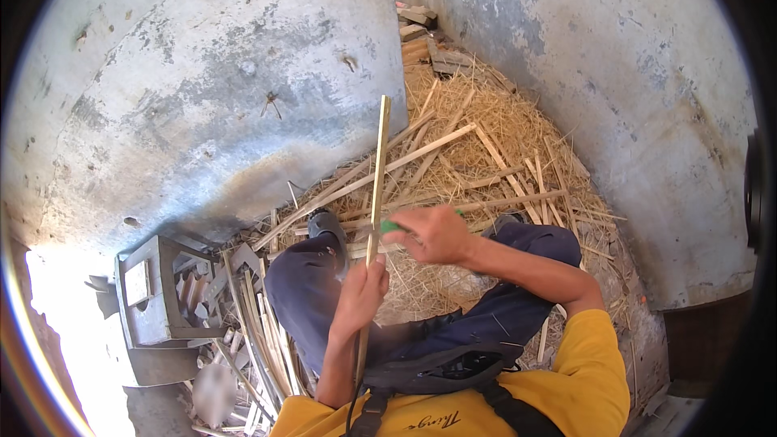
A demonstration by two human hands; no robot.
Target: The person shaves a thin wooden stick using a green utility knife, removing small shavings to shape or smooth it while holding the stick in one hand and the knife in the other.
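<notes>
A long, pale strip of bamboo or wood (380, 162) stands nearly upright in front of me, its lower part running down past my lap. Closed around it below its middle is my left hand (361, 294). To the right, my right hand (441, 235) grips a green-handled knife (392, 226). The knife's blade is smeared and lies against or across the strip, just above my left hand; whether it cuts in, I cannot tell. Both forearms rest near my bent knees, and a dark waist bag (437, 372) sits at my lap.
Curly shavings (502, 113) and several loose strips (437, 150) cover the floor ahead. A bundle of strips (271, 332) lies beside my left leg, near a grey box-like frame (166, 295). Worn, peeling walls (243, 57) stand close at left and right. Wood pieces (417, 20) are stacked in the far gap.
</notes>
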